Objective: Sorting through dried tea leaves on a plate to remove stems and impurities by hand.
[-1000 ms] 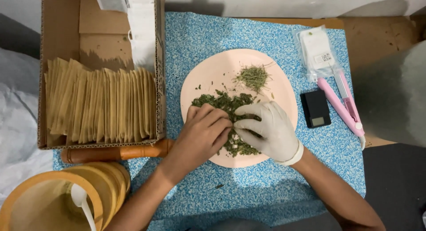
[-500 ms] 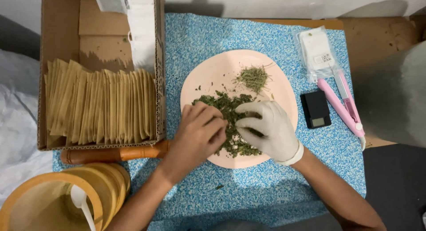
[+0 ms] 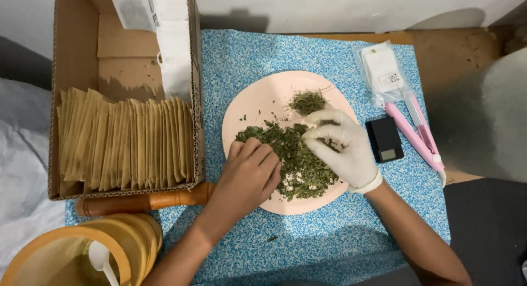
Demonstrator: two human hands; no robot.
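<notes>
Sorting dried green leaves [image 3: 296,160] heaped mid-plate on a pink round plate [image 3: 247,107], over a blue speckled tabletop [image 3: 247,55]. Bare left hand [image 3: 250,173] curled down onto the pile, fingers together; gloved right hand [image 3: 343,149] pinching a few leaves. Best kept light, picking over the plate; smaller sorted heap [image 3: 307,102] apart at the far rim.

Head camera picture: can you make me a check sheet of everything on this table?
Surface: blue speckled cloth over a brown table.
Job's things: pink plate with a big pile of green dried leaves and a small pile.
Clutter: cardboard box of tan envelopes, wooden roller, pink sealer, small black scale.
Hands: bare left hand and white-gloved right hand, both in the leaves.
Cables: nothing seen.
Surroundings: yellow tub with a white spoon.
</notes>
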